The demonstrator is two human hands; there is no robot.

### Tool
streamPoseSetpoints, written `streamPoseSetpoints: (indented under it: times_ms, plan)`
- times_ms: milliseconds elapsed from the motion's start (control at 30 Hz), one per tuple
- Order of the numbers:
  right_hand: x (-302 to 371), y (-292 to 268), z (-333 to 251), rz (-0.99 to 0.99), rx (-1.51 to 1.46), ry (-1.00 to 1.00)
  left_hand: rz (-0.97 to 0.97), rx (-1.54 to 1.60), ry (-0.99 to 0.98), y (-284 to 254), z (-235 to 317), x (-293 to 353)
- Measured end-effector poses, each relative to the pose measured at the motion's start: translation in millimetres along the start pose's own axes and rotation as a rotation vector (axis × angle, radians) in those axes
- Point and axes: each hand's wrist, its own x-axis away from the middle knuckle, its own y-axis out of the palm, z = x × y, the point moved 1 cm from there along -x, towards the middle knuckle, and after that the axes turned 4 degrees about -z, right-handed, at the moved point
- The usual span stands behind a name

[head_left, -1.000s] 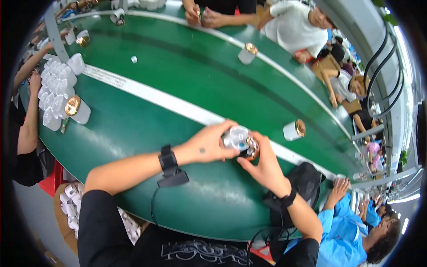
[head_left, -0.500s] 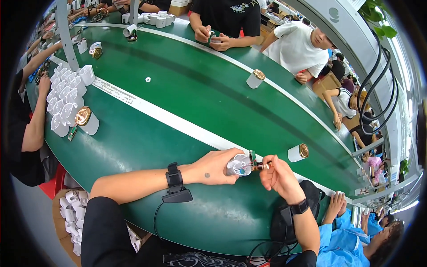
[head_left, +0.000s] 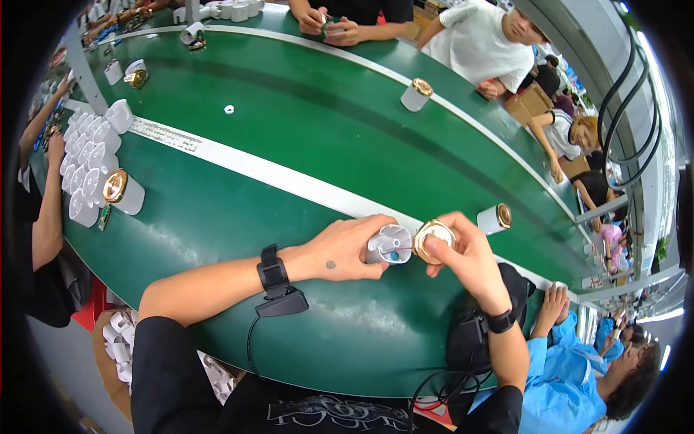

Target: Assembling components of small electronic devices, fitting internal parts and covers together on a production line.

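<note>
On my feed, I see pale lettering [head_left: 334, 410] on the black shirt [head_left: 242, 405]. Over the green table [head_left: 325, 329], the left hand [head_left: 345, 249] grips an open white plastic housing [head_left: 387, 248]; just beside it, the right hand [head_left: 470, 260] pinches a gold-rimmed cap [head_left: 435, 230], its round face newly turned toward me.

White housing [head_left: 390, 244], tilted, mouth uncovered; round gold-rimmed cap [head_left: 437, 231] just beside, right.
</note>
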Motion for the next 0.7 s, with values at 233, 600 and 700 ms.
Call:
streamPoseSetpoints:
  times_ms: [233, 600, 700]
  plan:
    - [-11.3, -4.7, -15.0, -0.276, -0.32, 0.094, -0.039, 0.019, -0.028, 0.9, 4.7, -0.2]
    - [-1.7, 7.7, -23.5, 0.047, 1.146, -0.294, -0.027, 0.01, 0.006, -1.5, 2.8, 0.4]
    - [-11.7, 4.9, -17.7, 0.175, 1.254, -0.444, -0.036, 0.026, 0.075, 1.3, -7.2, 0.0]
